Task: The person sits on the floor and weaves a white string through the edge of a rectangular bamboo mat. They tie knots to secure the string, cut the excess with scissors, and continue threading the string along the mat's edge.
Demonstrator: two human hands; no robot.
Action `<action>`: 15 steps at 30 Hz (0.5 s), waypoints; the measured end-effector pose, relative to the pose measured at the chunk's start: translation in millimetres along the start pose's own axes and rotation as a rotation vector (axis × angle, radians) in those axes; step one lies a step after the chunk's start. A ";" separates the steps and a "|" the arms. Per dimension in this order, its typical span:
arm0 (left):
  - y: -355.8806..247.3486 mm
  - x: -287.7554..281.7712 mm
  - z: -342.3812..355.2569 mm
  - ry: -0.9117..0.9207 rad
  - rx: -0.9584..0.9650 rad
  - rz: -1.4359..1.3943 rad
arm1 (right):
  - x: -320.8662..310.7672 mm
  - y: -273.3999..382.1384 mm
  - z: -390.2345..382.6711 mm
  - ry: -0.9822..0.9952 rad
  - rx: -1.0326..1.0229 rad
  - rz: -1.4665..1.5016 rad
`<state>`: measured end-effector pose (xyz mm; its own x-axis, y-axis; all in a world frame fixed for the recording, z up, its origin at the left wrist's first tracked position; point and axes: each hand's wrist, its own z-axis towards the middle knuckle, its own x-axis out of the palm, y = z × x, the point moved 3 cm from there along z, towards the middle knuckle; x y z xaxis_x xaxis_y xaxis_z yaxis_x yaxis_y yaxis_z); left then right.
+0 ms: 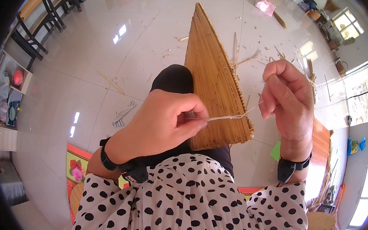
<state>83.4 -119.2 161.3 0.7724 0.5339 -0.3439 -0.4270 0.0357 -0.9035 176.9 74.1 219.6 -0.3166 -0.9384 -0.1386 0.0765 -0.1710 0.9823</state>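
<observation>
A stiff brown panel of straw-like stalks (214, 80), tapering to a point at its far end, rests across my lap by the dark-clad knee. Its right edge looks like a row of stitched or bound stalk ends. Over the panel, my left hand (166, 122) pinches a pale string (225, 117) between thumb and forefinger. The string stretches rightward, with a small loop or twist near the panel's right edge. Its thin far end runs up to my right hand (287, 97), raised right of the panel with fingers curled and thumb against forefinger.
Loose stalks and bits of straw (251, 57) litter the shiny tiled floor. A crumpled striped cloth (124, 114) lies left of my knee, near a single stalk (111, 82). Benches (49, 9) stand far left; a reddish-brown board (321, 147) is at my right.
</observation>
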 end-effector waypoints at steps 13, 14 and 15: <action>-18.0 -13.3 -9.0 -0.100 0.100 -0.061 | 4.8 -0.1 4.7 0.038 0.015 -0.016; -17.8 -13.7 -9.0 -0.102 0.114 -0.051 | 5.8 0.0 5.2 0.033 0.023 -0.036; -17.2 -14.2 -9.1 -0.105 0.127 -0.040 | 7.8 0.4 6.0 0.028 0.030 -0.056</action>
<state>84.1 -135.1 179.3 0.7398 0.6147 -0.2736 -0.4579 0.1620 -0.8741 168.8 68.5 219.6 -0.2927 -0.9358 -0.1967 0.0306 -0.2148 0.9762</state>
